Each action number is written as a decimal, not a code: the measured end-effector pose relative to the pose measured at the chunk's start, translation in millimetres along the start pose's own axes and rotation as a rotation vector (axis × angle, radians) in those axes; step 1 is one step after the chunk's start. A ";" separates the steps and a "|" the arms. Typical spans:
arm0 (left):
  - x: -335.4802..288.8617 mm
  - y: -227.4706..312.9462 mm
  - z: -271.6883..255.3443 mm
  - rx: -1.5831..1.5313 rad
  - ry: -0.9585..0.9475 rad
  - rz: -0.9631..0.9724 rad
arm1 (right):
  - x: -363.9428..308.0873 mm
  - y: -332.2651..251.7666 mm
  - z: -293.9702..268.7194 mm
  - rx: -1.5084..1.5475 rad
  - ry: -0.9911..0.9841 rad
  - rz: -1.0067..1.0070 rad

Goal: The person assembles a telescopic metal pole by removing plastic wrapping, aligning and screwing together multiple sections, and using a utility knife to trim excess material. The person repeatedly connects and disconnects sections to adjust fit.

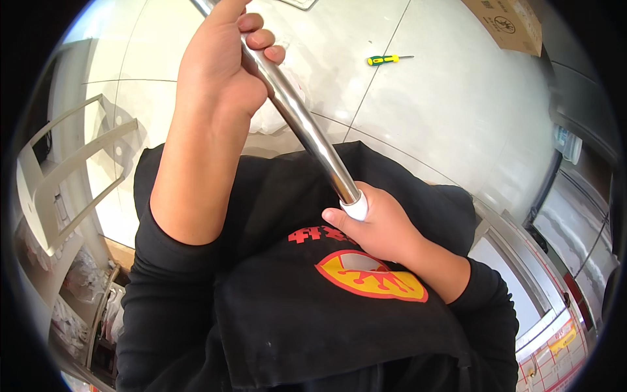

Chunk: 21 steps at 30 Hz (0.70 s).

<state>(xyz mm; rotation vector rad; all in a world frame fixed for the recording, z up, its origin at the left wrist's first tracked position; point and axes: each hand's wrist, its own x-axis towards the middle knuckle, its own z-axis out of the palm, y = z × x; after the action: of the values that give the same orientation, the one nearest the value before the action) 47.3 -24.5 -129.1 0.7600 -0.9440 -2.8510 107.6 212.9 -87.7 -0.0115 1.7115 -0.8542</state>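
A shiny metal tube [302,123] slants across the view, from the top edge down toward my lap. My left hand [219,65] is closed around its upper part, with the fingertips curled over the far side. At the tube's lower end sits a white plastic cap or collar [354,208]. My right hand [386,225] holds that end, its thumb lying below the white piece and its other fingers mostly hidden beneath. Under the tube spreads my black apron [281,320], which bears a red and yellow emblem. The tube's far end is out of view.
On the tiled floor [437,124] ahead lies a green and yellow screwdriver [383,60]. A cardboard box [508,23] stands at the far right. At left is a pale slatted frame [46,196] with plastic bags below it. A metal-edged cabinet [513,264] is close at my right.
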 end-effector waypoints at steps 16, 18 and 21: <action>-4.7 9.0 3.6 -0.366 -0.326 -0.046 | -0.7 -22.9 3.4 0.178 -0.254 0.172; -2.0 6.6 0.7 -0.443 -0.467 -0.065 | 0.6 -17.8 2.7 0.262 -0.292 0.164; -3.7 4.4 -5.7 -0.380 -0.349 -0.082 | 3.9 -9.3 0.9 0.310 -0.347 0.104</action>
<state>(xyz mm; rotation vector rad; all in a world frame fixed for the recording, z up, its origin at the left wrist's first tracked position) 52.7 -30.5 -129.0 0.2759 -0.3682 -3.1541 103.2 203.9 -86.0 0.1298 1.2348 -0.9701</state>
